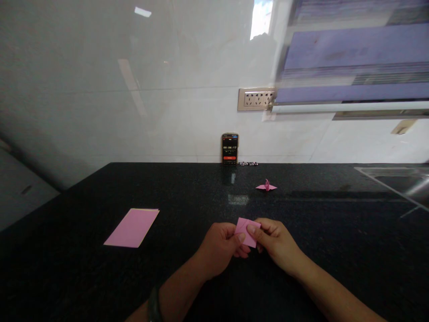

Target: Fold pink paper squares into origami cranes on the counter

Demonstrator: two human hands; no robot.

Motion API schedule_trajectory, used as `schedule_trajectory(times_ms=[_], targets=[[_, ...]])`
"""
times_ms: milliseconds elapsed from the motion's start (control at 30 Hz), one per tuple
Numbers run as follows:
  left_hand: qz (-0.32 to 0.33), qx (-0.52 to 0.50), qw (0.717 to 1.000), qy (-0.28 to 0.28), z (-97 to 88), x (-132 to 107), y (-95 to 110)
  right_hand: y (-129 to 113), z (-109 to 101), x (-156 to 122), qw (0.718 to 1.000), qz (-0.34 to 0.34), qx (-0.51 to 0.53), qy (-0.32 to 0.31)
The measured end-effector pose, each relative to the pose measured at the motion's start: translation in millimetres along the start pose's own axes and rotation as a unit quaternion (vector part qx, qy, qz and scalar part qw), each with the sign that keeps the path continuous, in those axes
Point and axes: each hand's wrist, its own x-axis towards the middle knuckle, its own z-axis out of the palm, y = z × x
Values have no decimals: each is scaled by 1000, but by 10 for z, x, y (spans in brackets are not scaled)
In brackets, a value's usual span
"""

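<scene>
A small folded square of pink paper is held between my two hands, above the dark countertop. My left hand pinches its left side, thumb on top and the other fingers curled beneath. On the opposite side, my right hand grips the square with its thumb pressed on the face. Crease lines run across the paper's upper part. Behind my hands stands a finished pink paper crane. Off to the left lies a stack of pink paper sheets, with a pale yellow edge showing.
A phone showing a running timer leans against the tiled wall, with a beaded strand beside it. A metal sink is set into the black countertop at right. Wall sockets sit above, near a purple hanging sheet.
</scene>
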Motion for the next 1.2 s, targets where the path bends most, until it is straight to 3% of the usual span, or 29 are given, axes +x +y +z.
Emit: schedule_trajectory(times_ms=[233,433,567,667,833,967,1200], targets=[[6,-60,996,70,-86,19,62,8,-76,0,993,-22,-35,109],[-37,-200,979,-5,-91,-14,73,-18,-51,-14,981,-141,-104,84],[-14,-216,976,40,-104,6,65,-1,-20,-28,964,-207,-153,68],[21,-162,983,85,-102,24,66,13,-5,-34,977,-174,-92,78],[62,-120,986,95,-103,30,63,19,-7,-1,992,-18,103,77],[58,-96,991,77,-109,26,60,5,21,3,996,33,82,20],[31,-135,989,47,-101,8,73,29,134,-39,996,28,71,48]])
